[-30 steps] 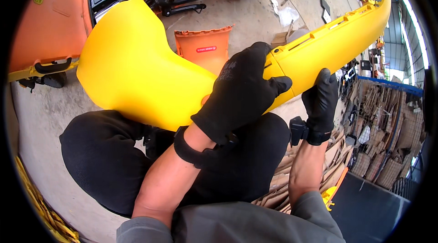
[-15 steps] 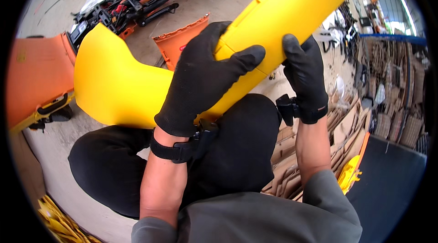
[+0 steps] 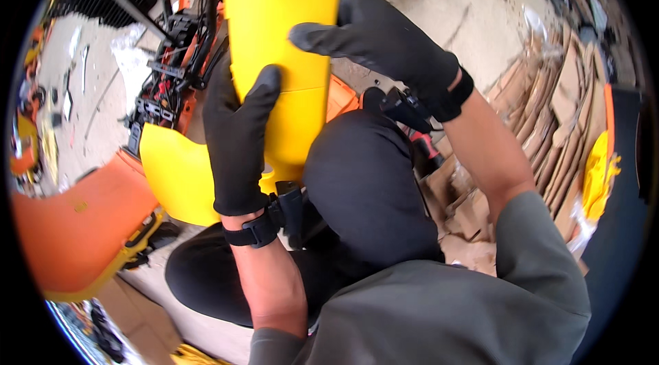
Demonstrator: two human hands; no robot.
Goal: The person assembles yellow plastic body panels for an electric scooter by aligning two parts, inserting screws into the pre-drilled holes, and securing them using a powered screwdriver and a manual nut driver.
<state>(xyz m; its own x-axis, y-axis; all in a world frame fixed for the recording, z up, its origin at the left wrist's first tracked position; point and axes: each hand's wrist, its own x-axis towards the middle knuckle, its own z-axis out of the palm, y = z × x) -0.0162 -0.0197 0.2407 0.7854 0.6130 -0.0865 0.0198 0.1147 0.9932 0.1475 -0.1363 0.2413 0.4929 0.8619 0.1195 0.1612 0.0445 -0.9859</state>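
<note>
A large glossy yellow plastic shell panel [image 3: 285, 42] stands steeply in front of me, with a thin seam across its face. My black-gloved left hand [image 3: 240, 128] clasps its left edge, the thumb lying on the face just above the seam. Higher up, my right hand [image 3: 377, 39], gloved the same way, grips the right edge. Its thumb rests on the face and its other fingers are partly hidden. A wider, curved yellow part [image 3: 177, 176] shows left of my left wrist; whether it joins the panel is hidden by my hand. The lower end meets my bent knee.
An orange body panel [image 3: 89, 228] lies at the left, near a black machine frame [image 3: 168, 63]. Flattened cardboard [image 3: 528, 125] is stacked at the right, beside a yellow plastic piece [image 3: 599, 176]. A red-and-black tool [image 3: 427, 147] lies beside my knee.
The yellow panel has swung from leaning right to nearly upright, shifting left in the picture. Both hands moved with it, and my view has turned. My right hand now sits higher along the edge.
</note>
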